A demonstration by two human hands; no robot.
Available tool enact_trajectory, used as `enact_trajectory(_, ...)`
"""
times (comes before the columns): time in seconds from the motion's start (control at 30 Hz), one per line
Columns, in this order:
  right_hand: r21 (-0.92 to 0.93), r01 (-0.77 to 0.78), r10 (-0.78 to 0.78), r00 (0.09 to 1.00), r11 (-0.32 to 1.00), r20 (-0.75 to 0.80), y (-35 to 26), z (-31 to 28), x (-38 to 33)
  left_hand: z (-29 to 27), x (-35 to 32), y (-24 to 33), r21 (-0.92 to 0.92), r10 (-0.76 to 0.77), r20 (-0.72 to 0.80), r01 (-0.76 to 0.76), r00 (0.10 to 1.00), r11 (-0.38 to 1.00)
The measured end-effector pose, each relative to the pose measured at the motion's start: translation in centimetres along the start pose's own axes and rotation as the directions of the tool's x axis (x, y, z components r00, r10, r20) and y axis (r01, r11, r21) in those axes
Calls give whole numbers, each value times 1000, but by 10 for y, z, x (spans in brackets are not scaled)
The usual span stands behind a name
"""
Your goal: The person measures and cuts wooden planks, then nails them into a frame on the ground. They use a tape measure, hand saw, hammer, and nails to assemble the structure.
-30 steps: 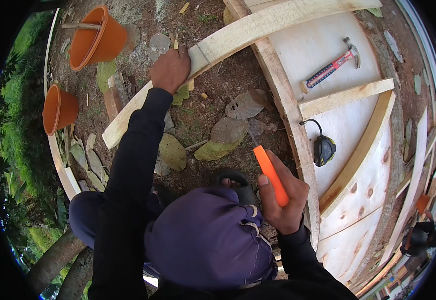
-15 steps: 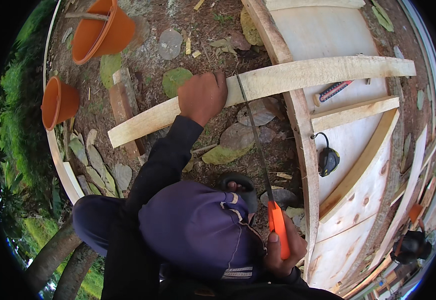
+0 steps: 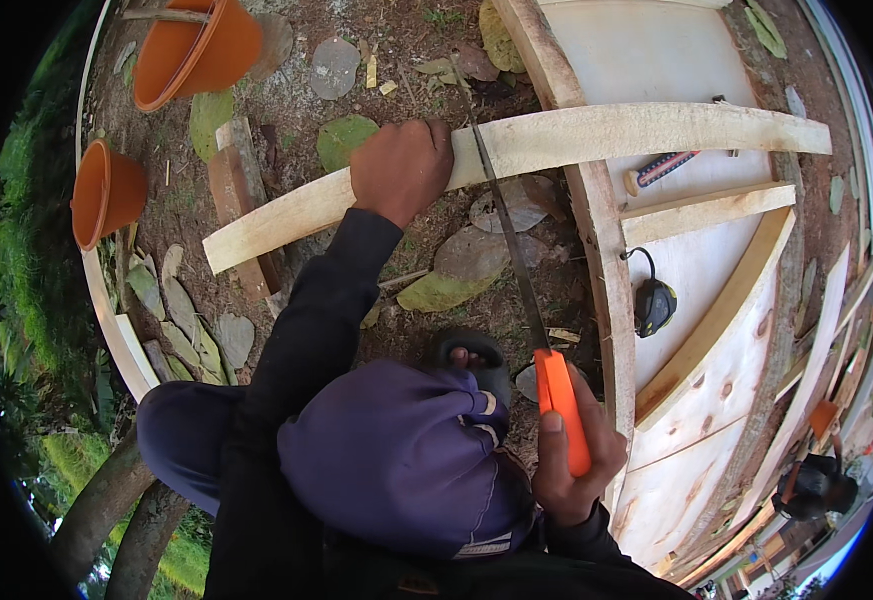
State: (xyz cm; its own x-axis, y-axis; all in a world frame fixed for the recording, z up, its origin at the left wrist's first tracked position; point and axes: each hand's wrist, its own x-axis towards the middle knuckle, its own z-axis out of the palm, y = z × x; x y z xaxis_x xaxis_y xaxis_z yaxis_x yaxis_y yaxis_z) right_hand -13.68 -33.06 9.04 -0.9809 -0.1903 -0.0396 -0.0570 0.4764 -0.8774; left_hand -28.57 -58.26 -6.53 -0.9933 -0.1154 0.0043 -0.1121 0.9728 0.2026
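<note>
My left hand [image 3: 403, 172] is closed over a pale wooden plank [image 3: 297, 217], gripping it just left of the saw. In my right hand [image 3: 579, 456] is the orange handle of a hand saw [image 3: 507, 215]. The saw's dark blade lies across the plank, its tip pointing away from me past the far edge. To the right, the plank rests across a wooden frame [image 3: 593, 230]; its left part passes over a short wood block [image 3: 237, 190] on the ground. Whether the teeth have cut into the wood is too fine to tell.
A utility knife [image 3: 665, 170] and a black tape measure [image 3: 655, 304] lie by the frame's light panel [image 3: 702, 400]. Two orange buckets [image 3: 197, 60] stand at the far left. Dry leaves litter the ground. Another person [image 3: 817, 485] is at the far right.
My right hand has pushed the saw forward, away from me, so more of the blade's tip shows beyond the plank. My left hand keeps its grip on the plank.
</note>
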Motion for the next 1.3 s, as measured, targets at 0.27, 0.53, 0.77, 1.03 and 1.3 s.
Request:
enact_trajectory(0.27,-30,-59,61,995,998,82,29,14,-11,-4,4,-6,-10,-117,75,118,990,993)
enact_trajectory(0.53,72,-122,123,992,990,-12,30,60,73,7,8,5,-83,-94,-25,92,995,992)
enact_trajectory(0.77,45,-14,16,999,999,-30,32,47,37,1,3,-1,3,-28,-40,29,999,1000)
enact_trajectory(1.03,2,3,-3,1000,1000,30,56,18,-13,5,6,-14,9,-88,-67,89,994,996)
enact_trajectory(1.3,6,114,-114,993,993,-6,67,34,-8,0,5,-18,-41,-82,-83,79,993,996)
